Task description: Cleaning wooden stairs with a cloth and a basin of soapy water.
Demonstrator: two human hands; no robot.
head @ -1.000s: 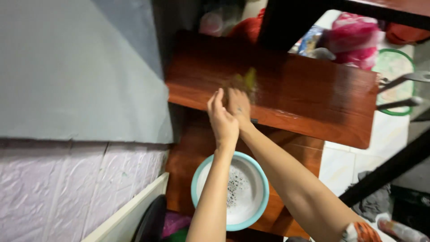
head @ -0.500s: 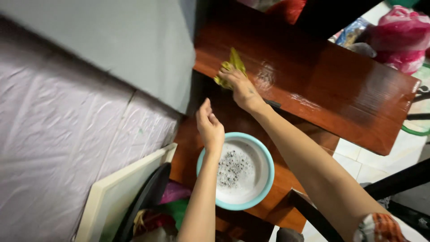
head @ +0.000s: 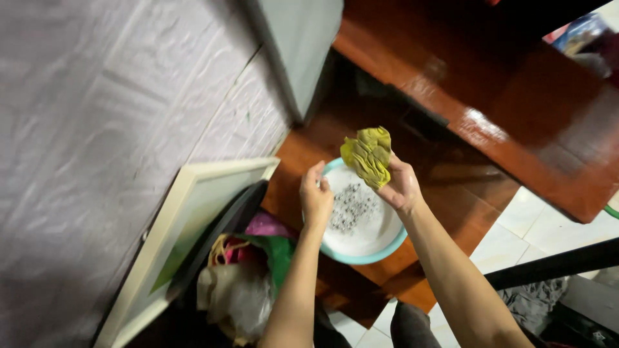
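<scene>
Your right hand (head: 401, 187) pinches the yellow cloth (head: 369, 154) above the basin (head: 361, 258) (soapy water); left hand (head: 316, 198) loosely curled, empty.

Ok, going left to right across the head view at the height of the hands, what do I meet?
Pale textured wall → cream picture frame → left hand → yellow cloth → right hand → reddish wooden shelf.
</scene>
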